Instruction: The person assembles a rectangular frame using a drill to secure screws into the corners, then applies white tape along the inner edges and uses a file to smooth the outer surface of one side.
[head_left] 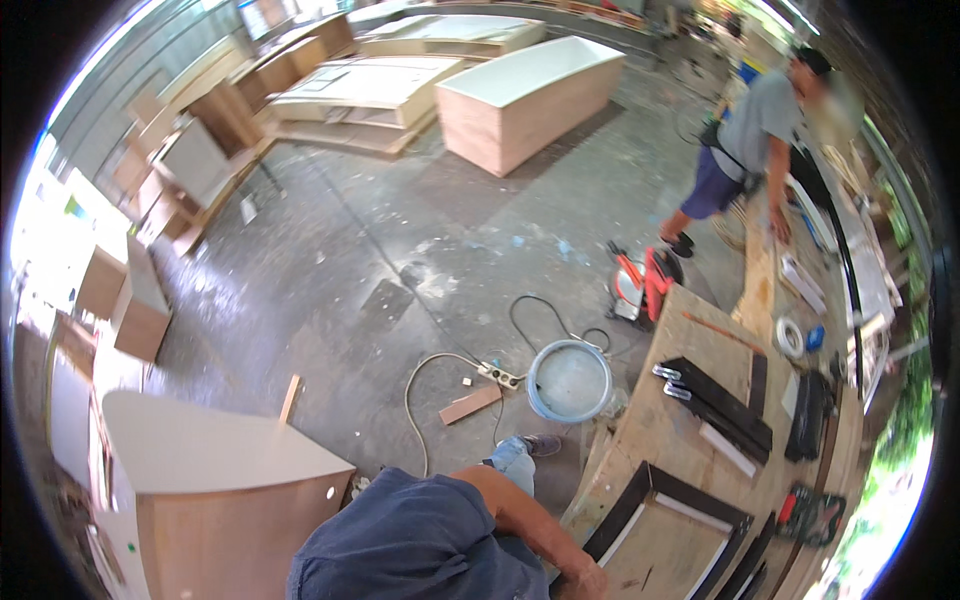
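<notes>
Left hand down beside the dark frame, its grip impossible to tell, and keeping that frame flat on the table should help accuracy!

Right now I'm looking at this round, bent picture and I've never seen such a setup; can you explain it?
There's no robot here. This single picture comes from a wide fisheye camera worn on a person's head, so straight edges curve. The bare arm in a dark blue cloth shirt appears to be the wearer's. Its hand, probably the left, is at the lower edge beside the wooden workbench; I can't tell whether it holds anything. The other hand is out of view. On the bench lie a dark angular frame with pale inner edges and black bars with shiny metal ends. A person in a grey shirt stands farther off. A round, pale blue basin is on the floor.
</notes>
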